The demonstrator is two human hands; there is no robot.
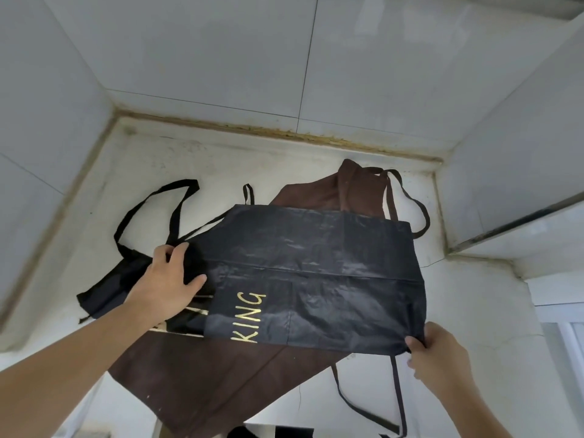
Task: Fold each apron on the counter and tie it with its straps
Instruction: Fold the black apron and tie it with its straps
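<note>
Black apron [316, 273]: thin, limp, slightly glossy (likely slippery); take it by corners.
Left hand [170, 279]: grip pinching its left edge.
Right hand [437, 358]: grip pinching its near corner.

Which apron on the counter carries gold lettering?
The black apron, lying on top and held by both hands, shows gold letters reading "KING". The brown apron beneath it shows no lettering.

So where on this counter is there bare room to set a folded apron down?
Bare counter runs along the back wall, behind the black apron and its strap loop. A smaller patch lies right of the right hand. The middle is crowded: the black apron overlaps the brown apron.
</note>
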